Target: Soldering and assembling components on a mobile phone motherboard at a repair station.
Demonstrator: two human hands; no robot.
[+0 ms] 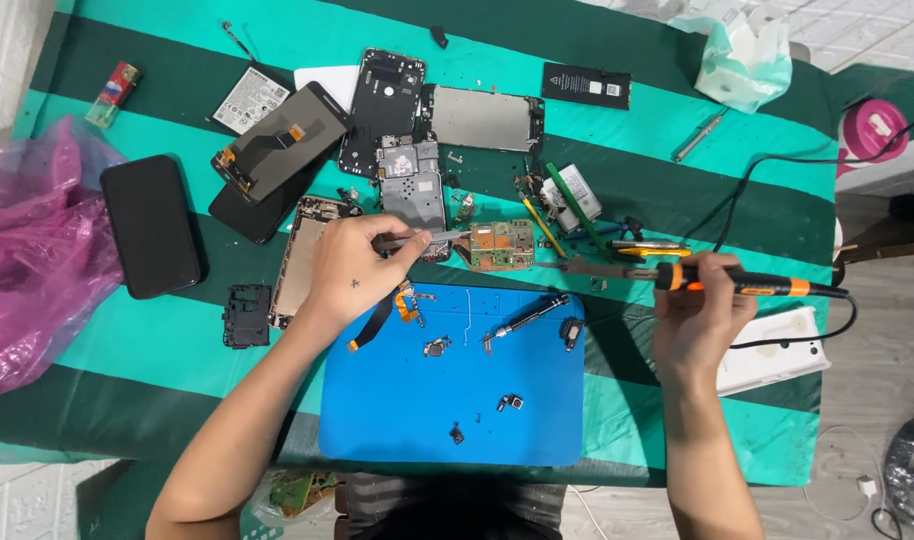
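My left hand (352,270) grips metal tweezers (432,238) whose tips reach a small green circuit board (502,245) lying on the striped green cloth. My right hand (699,305) holds a black and orange soldering iron (747,283), its tip (577,266) pointing left toward the board's lower right edge. A black cable runs from the iron's back end to the right. Below both hands lies a blue work mat (377,400) with small loose parts and a screwdriver (527,320).
Several opened phones, screens, frames and batteries lie at the back, among them a black phone (152,225) and a metal frame (485,118). A pink plastic bag (27,260) sits left, a white case (777,350) right, a lighter (114,92) far left.
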